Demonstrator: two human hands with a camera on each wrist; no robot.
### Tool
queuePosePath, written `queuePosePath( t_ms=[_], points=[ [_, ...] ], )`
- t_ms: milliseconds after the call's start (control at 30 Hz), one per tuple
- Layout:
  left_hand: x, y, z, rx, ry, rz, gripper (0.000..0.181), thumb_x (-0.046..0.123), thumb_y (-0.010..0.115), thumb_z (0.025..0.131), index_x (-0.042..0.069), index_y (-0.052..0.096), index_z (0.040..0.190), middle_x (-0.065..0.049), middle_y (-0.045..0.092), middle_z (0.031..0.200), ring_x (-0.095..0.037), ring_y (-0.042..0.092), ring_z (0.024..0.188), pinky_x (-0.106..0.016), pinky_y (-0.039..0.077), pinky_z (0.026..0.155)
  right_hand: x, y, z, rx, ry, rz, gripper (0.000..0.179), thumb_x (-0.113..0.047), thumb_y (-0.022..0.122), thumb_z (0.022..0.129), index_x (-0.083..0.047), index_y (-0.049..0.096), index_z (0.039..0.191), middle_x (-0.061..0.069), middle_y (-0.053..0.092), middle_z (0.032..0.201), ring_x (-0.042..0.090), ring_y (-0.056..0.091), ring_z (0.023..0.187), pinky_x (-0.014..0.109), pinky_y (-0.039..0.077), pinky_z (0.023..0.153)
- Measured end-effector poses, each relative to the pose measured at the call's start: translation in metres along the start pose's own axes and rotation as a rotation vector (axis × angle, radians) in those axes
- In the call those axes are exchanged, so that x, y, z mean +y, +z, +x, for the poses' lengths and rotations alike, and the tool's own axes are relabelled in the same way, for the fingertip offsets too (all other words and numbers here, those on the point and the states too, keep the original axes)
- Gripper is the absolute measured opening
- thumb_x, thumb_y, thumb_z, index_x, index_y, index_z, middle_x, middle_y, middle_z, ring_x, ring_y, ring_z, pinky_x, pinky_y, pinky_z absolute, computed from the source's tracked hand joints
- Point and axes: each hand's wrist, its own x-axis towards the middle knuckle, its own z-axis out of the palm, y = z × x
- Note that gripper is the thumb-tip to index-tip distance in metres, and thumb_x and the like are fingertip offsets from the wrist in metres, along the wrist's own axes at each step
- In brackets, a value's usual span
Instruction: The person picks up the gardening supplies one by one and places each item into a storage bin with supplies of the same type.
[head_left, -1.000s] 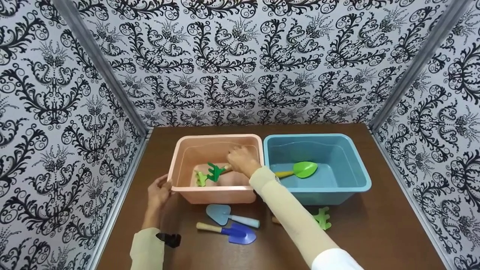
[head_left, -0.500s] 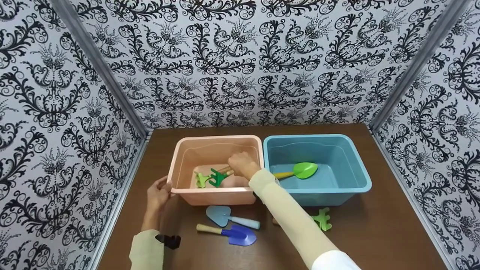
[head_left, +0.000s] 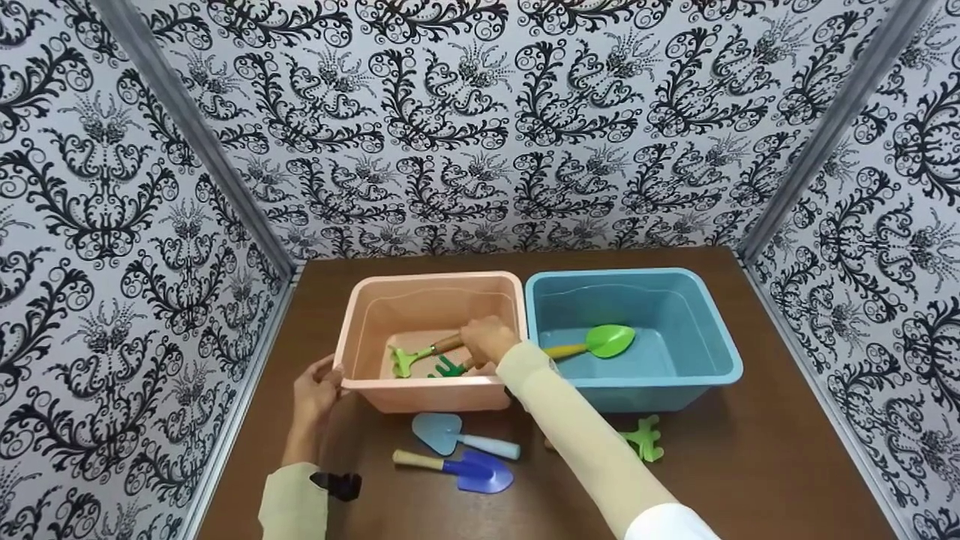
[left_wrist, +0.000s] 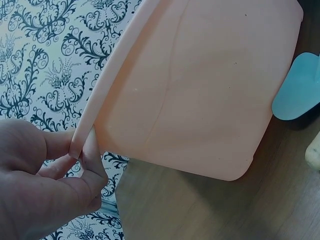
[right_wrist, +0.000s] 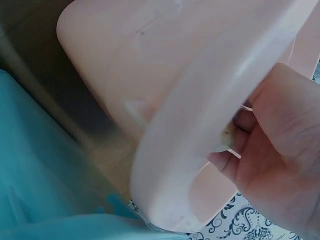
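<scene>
My left hand [head_left: 315, 390] pinches the left rim of a peach tub [head_left: 435, 277]; in the left wrist view, thumb and fingers [left_wrist: 92, 165] lie on either side of that rim. Inside the tub's right half, my right hand [head_left: 487, 339] holds a dark green hand rake [head_left: 448, 367] by its wooden handle, largely hidden by the hand. A light green hand rake [head_left: 405, 361] lies alongside, its brown handle reaching toward the same hand. From the right wrist, curled fingers show around a pale handle end [right_wrist: 227, 135], partly behind the tub's rim.
A blue tub [head_left: 720, 330] stands against the peach one and contains a green trowel [head_left: 609, 340] with a yellow handle. In front lie a light blue trowel [head_left: 436, 433], a dark blue trowel [head_left: 480, 471] and another light green rake [head_left: 645, 439], partly covered by the right sleeve.
The dark green rake has come down toward the tub's near wall with the right hand, which shifted slightly nearer. More of the light green rake's handle shows. My left hand stays on the rim.
</scene>
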Motion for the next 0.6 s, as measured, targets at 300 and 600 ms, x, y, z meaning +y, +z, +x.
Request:
queuePosePath(
  t_ms=[300, 600],
  points=[
    [0.0001, -0.0015, 0.0000, 0.005, 0.029, -0.029, 0.046, 0.005, 0.051, 0.103, -0.012, 0.041, 0.145, -0.029, 0.058, 0.124, -0.001, 0.061, 0.067, -0.015, 0.056, 0.063, -0.0018, -0.0033, -0.0029, -0.090, 0.026, 0.000, 0.035, -0.036, 0.079, 0.086, -0.011, 0.074, 0.111, 0.004, 0.074, 0.112, 0.017, 0.063, 0.088, 0.034, 0.059, 0.084],
    [-0.0015, -0.0013, 0.0001, 0.008, 0.077, 0.045, 0.045, 0.006, 0.051, 0.103, -0.014, 0.043, 0.142, -0.041, 0.052, 0.131, -0.001, 0.061, 0.066, -0.016, 0.055, 0.060, -0.0051, -0.0072, -0.0056, -0.065, 0.051, 0.149, 0.026, -0.027, 0.081, 0.085, -0.007, 0.076, 0.101, 0.006, 0.075, 0.110, 0.019, 0.069, 0.096, 0.034, 0.059, 0.086]
  ],
)
